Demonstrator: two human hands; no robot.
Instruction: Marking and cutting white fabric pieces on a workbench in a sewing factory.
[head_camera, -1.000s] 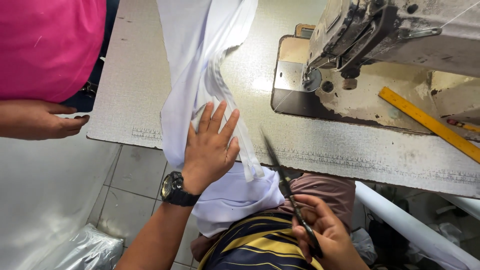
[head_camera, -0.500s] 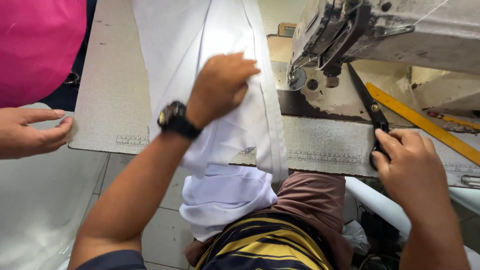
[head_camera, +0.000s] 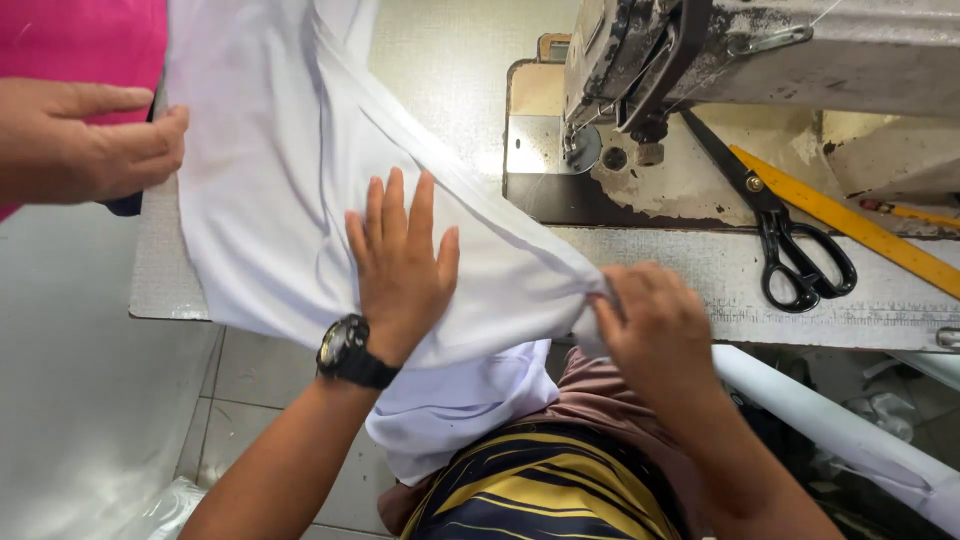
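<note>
White fabric (head_camera: 270, 200) draped over surface (head_camera: 700, 270) edge beside sewing machine (head_camera: 760, 60). Left hand (head_camera: 400, 270) flat on it, fingers spread. Right hand (head_camera: 655, 325) fingers pinching fabric's edge. Scissors (head_camera: 790, 240) lie near yellow ruler (head_camera: 850, 225). Another person's hand (head_camera: 90, 140) touches fabric.

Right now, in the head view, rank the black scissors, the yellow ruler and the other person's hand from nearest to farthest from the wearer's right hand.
From the right hand, which grips the white fabric:
1. Black scissors, on the machine bed just up and to its right.
2. Yellow ruler, lying beyond the scissors, farther right.
3. Other person's hand, far across at the fabric's left edge.
</note>
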